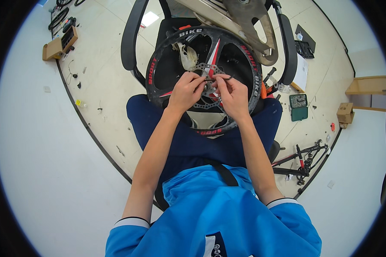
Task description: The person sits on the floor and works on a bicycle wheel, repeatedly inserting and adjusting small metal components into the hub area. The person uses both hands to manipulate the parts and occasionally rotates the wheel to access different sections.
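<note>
A black wheel [152, 70] with red and white lettering and broad spokes lies across my lap and the chair in front of me. At its hub is a metal brake disc [200, 104] with holes. Above the disc, my left hand [183, 94] and my right hand [234, 97] meet, with fingers pinched together. A thin dark rod, perhaps a hex key, spans between their fingertips [209, 80]; its ends are hidden by the fingers. A crumpled, translucent plastic bag [188, 58] sits on the wheel just beyond my left hand.
An office chair with black armrests [128, 43] faces me, with a large grey metal frame part [248, 21] across it. An open green case [299, 107] lies on the floor at right, near a black and red bicycle frame [302, 165]. Cardboard boxes [345, 113] stand along the walls.
</note>
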`<state>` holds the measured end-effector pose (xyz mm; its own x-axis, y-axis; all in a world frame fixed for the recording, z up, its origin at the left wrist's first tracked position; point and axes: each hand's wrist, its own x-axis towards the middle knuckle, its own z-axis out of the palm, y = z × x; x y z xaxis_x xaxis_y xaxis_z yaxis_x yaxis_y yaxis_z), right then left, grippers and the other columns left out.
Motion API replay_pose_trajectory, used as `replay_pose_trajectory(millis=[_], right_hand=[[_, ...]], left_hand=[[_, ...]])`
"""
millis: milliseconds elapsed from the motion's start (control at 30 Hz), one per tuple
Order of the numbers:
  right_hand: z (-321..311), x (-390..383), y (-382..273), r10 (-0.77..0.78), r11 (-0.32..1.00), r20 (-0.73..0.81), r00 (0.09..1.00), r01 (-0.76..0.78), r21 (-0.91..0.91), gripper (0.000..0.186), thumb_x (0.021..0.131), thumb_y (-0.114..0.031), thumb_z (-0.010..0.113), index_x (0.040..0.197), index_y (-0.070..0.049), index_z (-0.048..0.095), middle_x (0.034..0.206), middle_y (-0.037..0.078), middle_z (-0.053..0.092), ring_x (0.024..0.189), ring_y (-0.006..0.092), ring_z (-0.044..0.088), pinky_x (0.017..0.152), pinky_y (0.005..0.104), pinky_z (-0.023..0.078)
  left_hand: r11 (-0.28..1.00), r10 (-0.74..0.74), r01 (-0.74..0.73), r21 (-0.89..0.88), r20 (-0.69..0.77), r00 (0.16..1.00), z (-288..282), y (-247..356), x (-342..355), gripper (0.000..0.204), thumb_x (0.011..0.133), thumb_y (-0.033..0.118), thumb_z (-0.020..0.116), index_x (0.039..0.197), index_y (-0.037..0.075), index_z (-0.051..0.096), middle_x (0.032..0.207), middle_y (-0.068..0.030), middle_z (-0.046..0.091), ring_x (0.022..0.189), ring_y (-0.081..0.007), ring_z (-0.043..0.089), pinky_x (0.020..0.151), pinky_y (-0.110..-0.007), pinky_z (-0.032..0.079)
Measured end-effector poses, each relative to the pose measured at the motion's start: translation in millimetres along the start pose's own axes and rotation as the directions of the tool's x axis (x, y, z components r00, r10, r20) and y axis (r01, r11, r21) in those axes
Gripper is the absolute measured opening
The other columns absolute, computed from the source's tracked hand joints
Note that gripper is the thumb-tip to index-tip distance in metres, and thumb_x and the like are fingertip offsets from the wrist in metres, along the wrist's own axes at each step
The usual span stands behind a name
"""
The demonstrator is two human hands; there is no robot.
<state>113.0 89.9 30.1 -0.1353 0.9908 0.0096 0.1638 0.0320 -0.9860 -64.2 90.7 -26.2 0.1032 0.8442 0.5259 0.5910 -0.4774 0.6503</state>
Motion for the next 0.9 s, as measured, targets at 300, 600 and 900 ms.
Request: replay_pose_trajectory(millis=[300, 600, 900], right_hand=[[0, 5, -1, -0.162, 0.976, 0.038, 0.986, 0.166, -0.142, 0.018, 0.099, -0.007, 0.065, 0.109, 0.005, 0.072, 0.085, 0.013, 0.074, 0.066, 0.0144, 0.070, 0.060, 0.0281, 0.055], [-1, 9, -5, -0.221, 0.954, 0.092, 0.971, 0.235, -0.189, 0.016, 0.096, -0.007, 0.070, 0.104, 0.005, 0.076, 0.080, 0.015, 0.073, 0.060, 0.0154, 0.067, 0.057, 0.0276, 0.052], [7, 10, 15, -0.181, 0.983, 0.001, 0.983, 0.181, -0.038, 0.015, 0.094, -0.010, 0.074, 0.104, 0.001, 0.078, 0.078, 0.009, 0.074, 0.063, 0.0093, 0.067, 0.058, 0.0256, 0.052]], left_hand=[[1.000, 0.009, -0.009, 0.012, 0.005, 1.000, 0, -1, 0, 0.020, 0.081, 0.000, 0.076, 0.101, -0.001, 0.075, 0.091, -0.0103, 0.066, 0.088, -0.0288, 0.065, 0.077, -0.039, 0.055], [0.999, -0.038, 0.038, -0.031, 0.018, 0.999, 0, -2, 0, 0.021, 0.080, 0.000, 0.076, 0.101, 0.001, 0.076, 0.092, -0.0100, 0.066, 0.088, -0.0288, 0.065, 0.077, -0.039, 0.055], [0.999, -0.013, 0.014, -0.043, 0.028, 1.000, 0, -4, 2, 0.020, 0.079, 0.000, 0.077, 0.098, 0.001, 0.074, 0.093, -0.0096, 0.066, 0.089, -0.0294, 0.065, 0.077, -0.039, 0.055]])
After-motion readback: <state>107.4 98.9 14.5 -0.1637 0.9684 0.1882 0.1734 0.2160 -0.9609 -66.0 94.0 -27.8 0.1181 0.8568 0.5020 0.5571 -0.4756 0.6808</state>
